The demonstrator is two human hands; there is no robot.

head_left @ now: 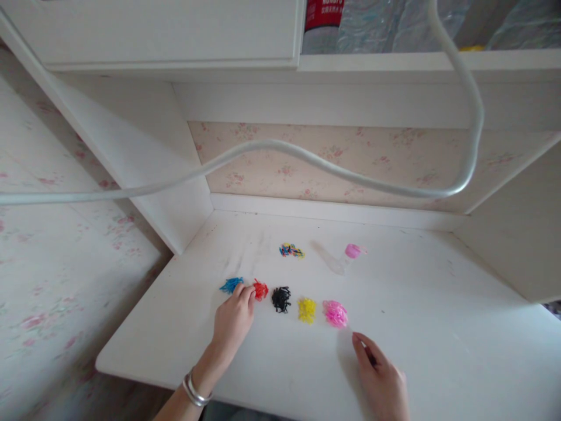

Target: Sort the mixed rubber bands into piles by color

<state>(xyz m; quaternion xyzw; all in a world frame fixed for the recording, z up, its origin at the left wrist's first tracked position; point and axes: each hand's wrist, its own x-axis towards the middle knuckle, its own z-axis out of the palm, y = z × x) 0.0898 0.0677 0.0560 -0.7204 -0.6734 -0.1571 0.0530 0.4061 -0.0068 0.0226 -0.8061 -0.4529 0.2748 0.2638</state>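
Note:
My left hand [234,313], with a silver bangle on its wrist, reaches between a pile of blue rubber bands [231,285] and a pile of red rubber bands [260,290]. Its fingers are curled together at the red pile's left edge; what they pinch, if anything, is hidden. To the right lie piles of black [281,299], yellow [307,310] and pink rubber bands [335,314]. My right hand [380,374] hovers just below and right of the pink pile, thumb and forefinger pinched together. Anything between those fingertips is too small to make out.
Farther back on the white desk [421,333] lie a small mixed-colour heap of bands [291,251] and a clear bottle with a pink cap [352,251]. A thick white cable [280,144] crosses in front of the view. Bottled water [323,23] stands on the shelf above.

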